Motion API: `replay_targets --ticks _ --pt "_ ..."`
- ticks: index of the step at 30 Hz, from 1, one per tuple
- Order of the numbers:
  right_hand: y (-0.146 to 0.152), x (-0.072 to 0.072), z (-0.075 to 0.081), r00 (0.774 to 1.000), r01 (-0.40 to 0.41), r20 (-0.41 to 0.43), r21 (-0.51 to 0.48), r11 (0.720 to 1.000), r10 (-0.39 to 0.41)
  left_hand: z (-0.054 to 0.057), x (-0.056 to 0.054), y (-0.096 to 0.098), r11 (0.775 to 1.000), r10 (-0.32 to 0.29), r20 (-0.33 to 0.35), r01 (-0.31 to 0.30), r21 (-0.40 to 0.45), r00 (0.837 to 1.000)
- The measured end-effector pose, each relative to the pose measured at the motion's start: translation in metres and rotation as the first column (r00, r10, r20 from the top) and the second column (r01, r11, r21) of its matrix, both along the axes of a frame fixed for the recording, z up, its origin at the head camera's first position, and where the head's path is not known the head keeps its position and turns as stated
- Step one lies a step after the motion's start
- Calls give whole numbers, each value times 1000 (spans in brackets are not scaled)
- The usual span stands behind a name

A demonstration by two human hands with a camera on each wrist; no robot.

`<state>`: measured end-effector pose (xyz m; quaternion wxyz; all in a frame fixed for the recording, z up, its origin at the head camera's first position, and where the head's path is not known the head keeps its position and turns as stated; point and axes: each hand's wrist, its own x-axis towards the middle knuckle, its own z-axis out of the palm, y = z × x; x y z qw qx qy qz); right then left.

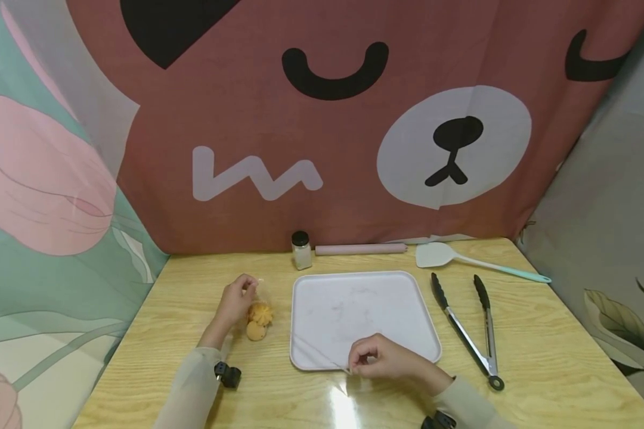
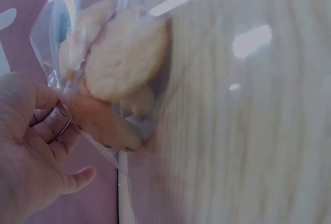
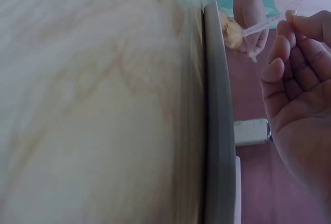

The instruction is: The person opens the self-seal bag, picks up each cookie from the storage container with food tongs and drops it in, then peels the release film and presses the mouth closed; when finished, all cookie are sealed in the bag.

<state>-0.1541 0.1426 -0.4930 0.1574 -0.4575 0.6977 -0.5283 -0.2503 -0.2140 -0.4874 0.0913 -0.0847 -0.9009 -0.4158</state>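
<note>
My left hand (image 1: 235,302) pinches the edge of a clear plastic bag of cookies (image 1: 260,313) at the left of the table. Round, pale cookies (image 2: 126,53) show through the shiny film in the left wrist view, one with dark bits. Over the front edge of the white tray (image 1: 362,319), my right hand (image 1: 383,356) pinches the end of a thin clear strip (image 1: 322,356) between thumb and forefinger. From those fingertips the strip (image 3: 262,26) slants toward the cookies in the right wrist view; whether it joins the bag I cannot tell.
Behind the tray stand a small black-lidded jar (image 1: 302,251) and a pink rolling pin (image 1: 361,249). A white spatula with a mint handle (image 1: 480,261) lies at the back right. Black-tipped tongs (image 1: 469,336) lie spread right of the tray. A printed curtain (image 1: 257,119) hangs behind the table.
</note>
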Motion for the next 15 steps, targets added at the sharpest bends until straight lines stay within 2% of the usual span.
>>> replay_targets --ticks 5,8,12,15 --pt "11 0 2 1000 -9 -10 -18 1000 9 -1 0 -5 1000 31 -23 -31 2 999" --pt "24 -3 5 1000 14 -13 -19 1000 -15 -1 0 -8 999 39 -34 -39 4 999" --pt "53 -11 14 992 120 -29 11 993 -120 1 2 -9 1000 19 -31 -18 20 999" --pt "80 -15 22 972 232 -53 71 970 -228 2 3 -11 999 19 -41 -18 30 999"
